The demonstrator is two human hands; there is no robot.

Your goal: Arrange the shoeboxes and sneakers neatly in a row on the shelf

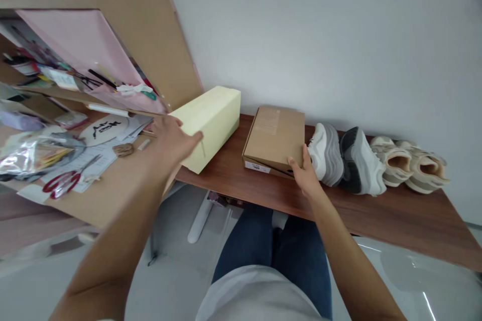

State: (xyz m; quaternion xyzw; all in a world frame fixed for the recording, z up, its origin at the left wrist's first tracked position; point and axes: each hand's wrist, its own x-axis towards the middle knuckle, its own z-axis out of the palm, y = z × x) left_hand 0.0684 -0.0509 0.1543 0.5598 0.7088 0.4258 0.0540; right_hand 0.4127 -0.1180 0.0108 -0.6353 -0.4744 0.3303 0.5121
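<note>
My left hand rests on the near end of a pale yellow box, fingers wrapped over its top corner. My right hand grips the near right corner of a brown cardboard box, thumb on the lid. Both boxes lie on a dark wooden shelf along the white wall. The yellow box stands left of the cardboard box with a gap between them.
White and grey sneakers, a dark and white pair and beige shoes line the shelf to the right. A cluttered light desk with red scissors, papers and a foil bag stands on the left. My legs are below.
</note>
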